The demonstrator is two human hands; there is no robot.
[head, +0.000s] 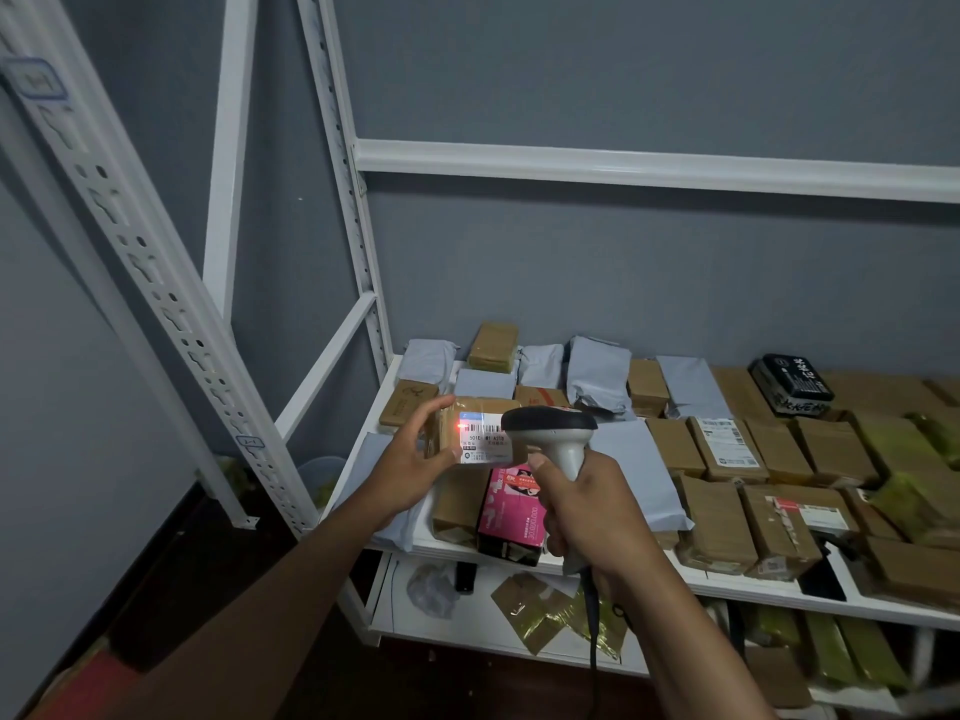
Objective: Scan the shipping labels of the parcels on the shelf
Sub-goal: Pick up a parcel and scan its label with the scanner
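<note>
Above the left end of the white metal shelf (519, 556), your left hand (410, 459) holds up a small brown cardboard parcel (470, 431), thumb along its top edge and fingers curled round its left side. Its white shipping label (485, 443) faces you, with a red scanner dot glowing at the label's upper left corner beside the barcode. Your right hand (589, 511) is wrapped tightly around the grip of a grey handheld barcode scanner with a black head (553, 433), whose head sits just right of the parcel and overlaps the label's right edge. A dark cable (592, 631) hangs from the scanner's base past your wrist.

On the shelf below lie many brown cardboard parcels (717, 522) and grey plastic mailer bags (597, 374), packed close together. A pink printed box (511, 511) lies directly under the scanner, near the shelf's front edge. A black packet (792, 384) rests at the back right. More parcels show on the lower tier.
</note>
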